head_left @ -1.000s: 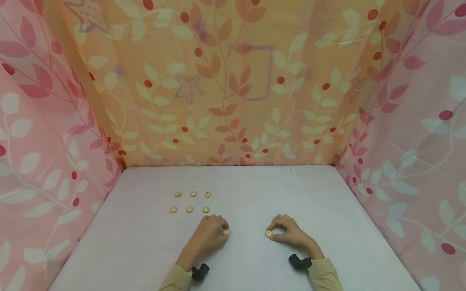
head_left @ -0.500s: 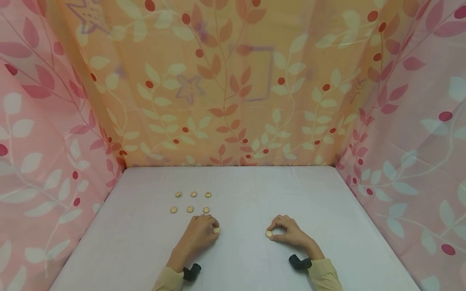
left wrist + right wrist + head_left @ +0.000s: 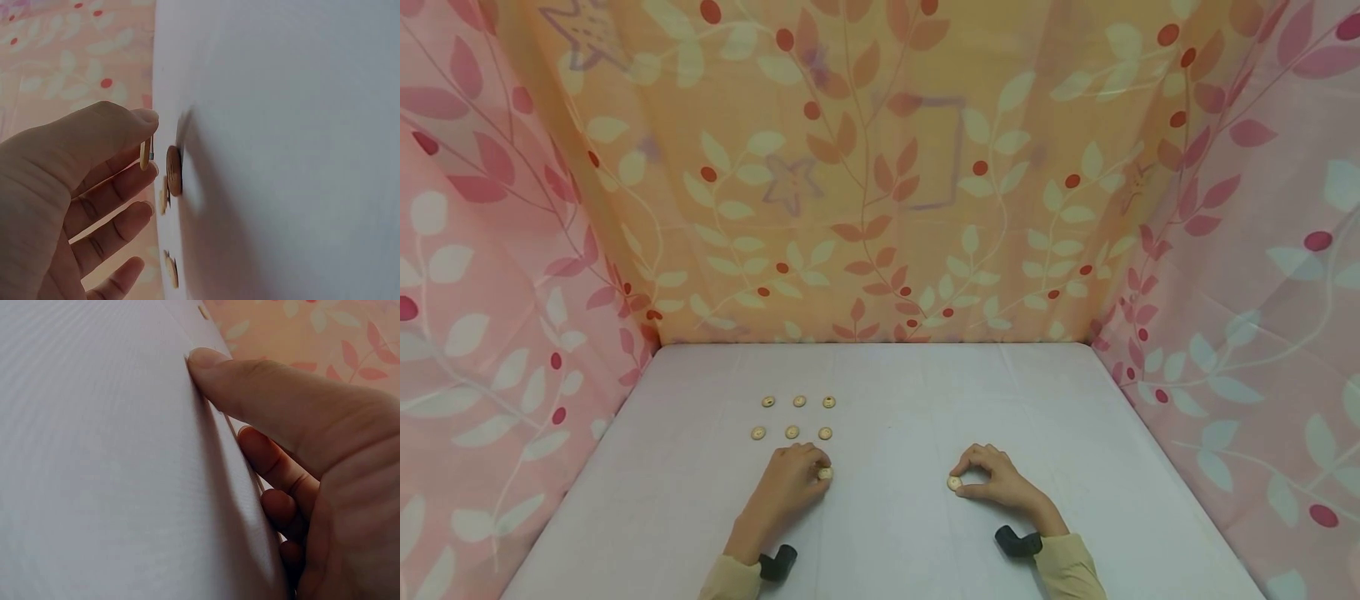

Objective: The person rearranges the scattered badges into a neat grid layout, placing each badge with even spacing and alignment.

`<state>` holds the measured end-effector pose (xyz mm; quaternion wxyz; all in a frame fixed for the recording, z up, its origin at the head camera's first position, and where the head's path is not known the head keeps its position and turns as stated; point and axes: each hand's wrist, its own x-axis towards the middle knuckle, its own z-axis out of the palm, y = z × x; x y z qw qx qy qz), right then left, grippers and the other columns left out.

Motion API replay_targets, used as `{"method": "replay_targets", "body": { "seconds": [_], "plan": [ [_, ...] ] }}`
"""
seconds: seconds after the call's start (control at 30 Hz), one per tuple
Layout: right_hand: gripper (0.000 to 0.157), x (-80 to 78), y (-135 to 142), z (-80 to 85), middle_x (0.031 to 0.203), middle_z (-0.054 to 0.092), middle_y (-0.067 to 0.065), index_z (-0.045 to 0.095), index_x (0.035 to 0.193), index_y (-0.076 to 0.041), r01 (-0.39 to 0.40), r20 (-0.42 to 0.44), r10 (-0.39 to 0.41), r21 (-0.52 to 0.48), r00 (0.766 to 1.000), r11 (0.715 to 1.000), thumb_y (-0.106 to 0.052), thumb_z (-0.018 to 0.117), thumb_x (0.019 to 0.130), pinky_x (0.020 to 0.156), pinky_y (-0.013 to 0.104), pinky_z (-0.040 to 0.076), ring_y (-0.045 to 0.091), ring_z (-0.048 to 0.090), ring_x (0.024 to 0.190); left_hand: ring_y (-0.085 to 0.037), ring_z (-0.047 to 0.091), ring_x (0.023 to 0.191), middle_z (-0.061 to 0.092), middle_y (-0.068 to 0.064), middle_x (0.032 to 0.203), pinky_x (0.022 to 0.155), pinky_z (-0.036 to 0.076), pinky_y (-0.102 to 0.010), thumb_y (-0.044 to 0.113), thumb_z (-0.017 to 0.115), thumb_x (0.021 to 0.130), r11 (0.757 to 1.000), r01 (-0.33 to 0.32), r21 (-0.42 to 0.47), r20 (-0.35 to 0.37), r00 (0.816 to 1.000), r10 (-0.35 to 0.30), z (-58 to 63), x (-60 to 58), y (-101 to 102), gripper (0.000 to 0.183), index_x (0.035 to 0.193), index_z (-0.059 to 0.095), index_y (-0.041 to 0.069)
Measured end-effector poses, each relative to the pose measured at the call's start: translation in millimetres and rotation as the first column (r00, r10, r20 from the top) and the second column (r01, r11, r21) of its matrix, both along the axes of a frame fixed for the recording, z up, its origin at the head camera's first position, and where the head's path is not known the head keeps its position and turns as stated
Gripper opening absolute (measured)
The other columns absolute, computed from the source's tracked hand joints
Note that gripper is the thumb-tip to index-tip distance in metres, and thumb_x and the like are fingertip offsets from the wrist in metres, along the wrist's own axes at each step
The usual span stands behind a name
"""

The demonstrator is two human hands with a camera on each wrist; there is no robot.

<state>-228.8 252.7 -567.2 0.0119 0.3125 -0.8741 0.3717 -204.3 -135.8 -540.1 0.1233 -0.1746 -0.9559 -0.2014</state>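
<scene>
My left hand (image 3: 790, 479) pinches a round, pale wooden button (image 3: 825, 474) between thumb and fingertips, close over the cloth. In the left wrist view the held button (image 3: 145, 154) is seen edge-on, a small greyish piece on one face; the other fingers are spread below it. Beyond this hand, similar buttons lie in two rows, the nearest being the front-right button (image 3: 825, 433). To the right, my right hand (image 3: 996, 479) pinches another button (image 3: 954, 482) at the table surface. In the right wrist view, the thumb (image 3: 209, 359) hides most of that button.
The back row includes a button (image 3: 768, 402) with a dark spot, and the front row ends at the left with another button (image 3: 758, 433). A white cloth covers the table (image 3: 895, 542). Patterned curtains (image 3: 880, 167) enclose its back and sides. Each wrist wears a black device (image 3: 1018, 542).
My left hand has slid leftward over the table with its button, ending just in front of the lower row. My right hand stays in place with its button.
</scene>
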Motion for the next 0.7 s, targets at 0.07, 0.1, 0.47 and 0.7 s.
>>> {"method": "replay_targets", "body": {
  "seconds": [0.07,0.1,0.47,0.7],
  "plan": [
    [0.022,0.1,0.1,0.3,0.098,0.059,-0.015,0.065,0.095,-0.031,-0.001,-0.003,0.001,-0.002,1.000,1.000,-0.034,0.075,0.075,0.078,0.033,0.025,0.004,0.044,0.091,-0.002,0.049,0.071,0.058,0.017,0.075,0.085,0.041,-0.041,0.024,0.073,0.072,1.000,-0.014,-0.003,0.000,1.000,0.014,-0.7,-0.2,-3.2,0.012,0.081,0.066,0.024],
    [0.022,0.2,0.3,0.3,0.098,0.059,-0.015,0.065,0.095,-0.031,-0.003,-0.006,0.003,-0.002,1.000,1.000,-0.034,0.075,0.075,0.078,0.033,0.025,0.005,0.044,0.091,-0.002,0.049,0.071,0.058,0.017,0.075,0.085,0.041,-0.041,0.024,0.073,0.072,1.000,-0.020,-0.001,0.001,1.000,0.020,-1.2,-0.4,-4.9,0.012,0.081,0.066,0.024],
    [0.022,0.7,-1.3,0.4,0.098,0.059,-0.012,0.065,0.094,-0.029,0.005,0.009,-0.004,-0.006,1.000,1.000,-0.033,0.075,0.075,0.079,0.034,0.025,0.010,0.045,0.091,-0.007,0.051,0.075,0.061,0.014,0.079,0.082,0.038,-0.039,0.028,0.075,0.072,0.996,-0.083,0.030,0.041,0.996,0.082,-1.9,-0.2,-26.1,0.014,0.083,0.067,0.024],
    [0.022,0.2,-0.8,1.7,0.099,0.058,-0.017,0.065,0.095,-0.032,-0.004,0.020,0.004,0.003,1.000,1.000,-0.039,0.073,0.076,0.081,0.035,0.025,0.005,0.044,0.092,-0.007,0.052,0.074,0.061,0.012,0.078,0.083,0.039,-0.042,0.025,0.073,0.074,0.993,-0.110,0.033,0.052,0.993,0.109,-1.3,-0.2,-40.1,0.011,0.082,0.067,0.022]
  ]
}}
